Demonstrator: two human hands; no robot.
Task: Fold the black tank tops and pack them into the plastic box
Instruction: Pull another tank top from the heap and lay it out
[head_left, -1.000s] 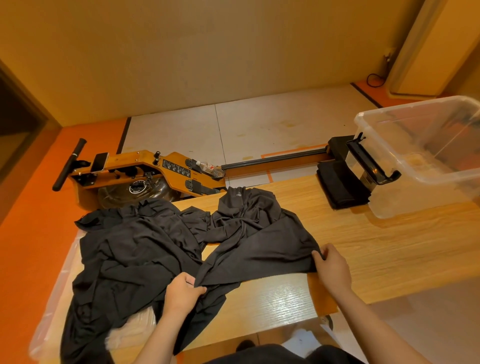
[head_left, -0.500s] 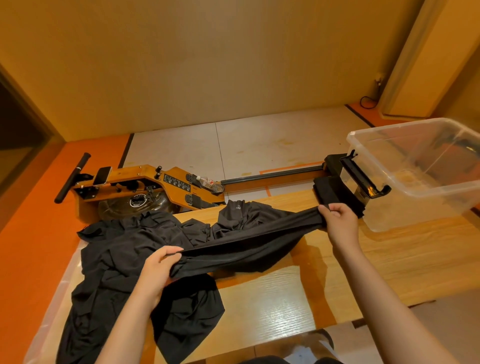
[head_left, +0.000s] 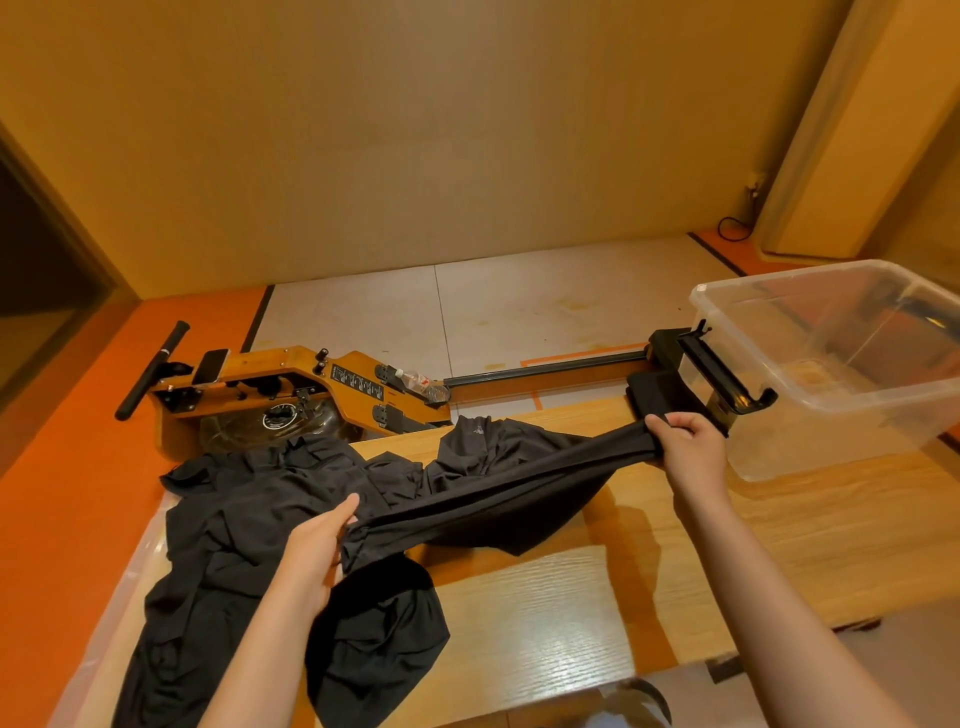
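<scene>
On the wooden worktop (head_left: 779, 545) the clear plastic box (head_left: 857, 415) stands at the right end with no garment visible in it, and the heap of black tank tops (head_left: 249, 519) lies at the left. One tank top (head_left: 509, 499) stretches taut between my hands above the bare middle, pulled straight, I judge, for folding. My right hand (head_left: 691, 447) reaches forward near the box, fingers (head_left: 675, 422) curled round one bunched end, while my left hand (head_left: 317, 545) pinches the other end over the heap.
</scene>
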